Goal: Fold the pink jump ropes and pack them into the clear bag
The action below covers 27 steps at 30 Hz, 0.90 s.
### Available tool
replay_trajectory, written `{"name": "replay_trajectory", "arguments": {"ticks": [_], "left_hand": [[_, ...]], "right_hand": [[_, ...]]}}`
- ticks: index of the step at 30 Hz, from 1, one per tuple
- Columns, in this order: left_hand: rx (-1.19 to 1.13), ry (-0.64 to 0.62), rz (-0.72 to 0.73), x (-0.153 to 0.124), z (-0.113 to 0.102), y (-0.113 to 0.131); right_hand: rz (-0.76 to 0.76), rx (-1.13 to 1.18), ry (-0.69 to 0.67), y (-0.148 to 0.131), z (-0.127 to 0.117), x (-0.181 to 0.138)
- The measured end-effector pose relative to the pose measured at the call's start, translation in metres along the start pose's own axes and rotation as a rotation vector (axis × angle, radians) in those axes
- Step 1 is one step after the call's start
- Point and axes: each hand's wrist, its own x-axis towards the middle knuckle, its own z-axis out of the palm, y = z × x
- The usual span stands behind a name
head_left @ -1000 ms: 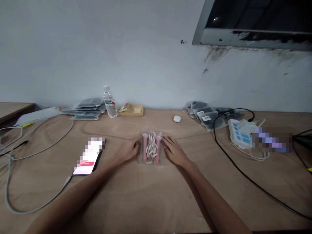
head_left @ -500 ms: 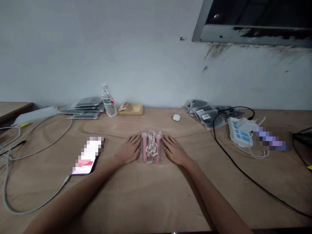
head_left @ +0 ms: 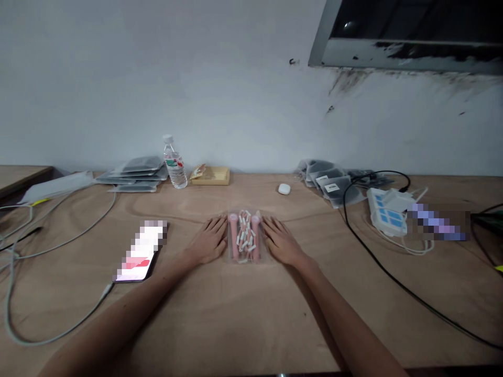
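Observation:
A clear plastic bag (head_left: 264,255) lies flat on the wooden table (head_left: 236,319) in front of me. Packed in it is a jump rope (head_left: 245,235) with two pink handles, one along each side, and pink and white beads bunched between them. My left hand (head_left: 209,241) rests palm down at the bag's left edge, fingers stretched out and pointing away from me. At the right edge my right hand (head_left: 282,242) lies flat in the same way. Neither hand grips anything; whether the fingertips touch the bag I cannot tell.
To the left lies a lit phone (head_left: 139,251) on a white cable (head_left: 58,340). At the back stand a water bottle (head_left: 175,165), a yellow tray (head_left: 216,177) and a small white case (head_left: 284,189). Bagged items (head_left: 334,186), a power strip (head_left: 387,212) and a black cable (head_left: 385,269) are right.

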Motion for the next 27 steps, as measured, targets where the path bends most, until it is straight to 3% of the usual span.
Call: {"name": "replay_trajectory", "arguments": {"ticks": [18, 27], "left_hand": [[-0.232, 0.02, -0.006, 0.002, -0.012, -0.004], [-0.304, -0.02, 0.016, 0.004, -0.016, -0.008]], "right_hand": [[-0.031, 0.049, 0.031, 0.003, 0.0, -0.001], [0.03, 0.18, 0.1, 0.006, 0.002, 0.001]]}}
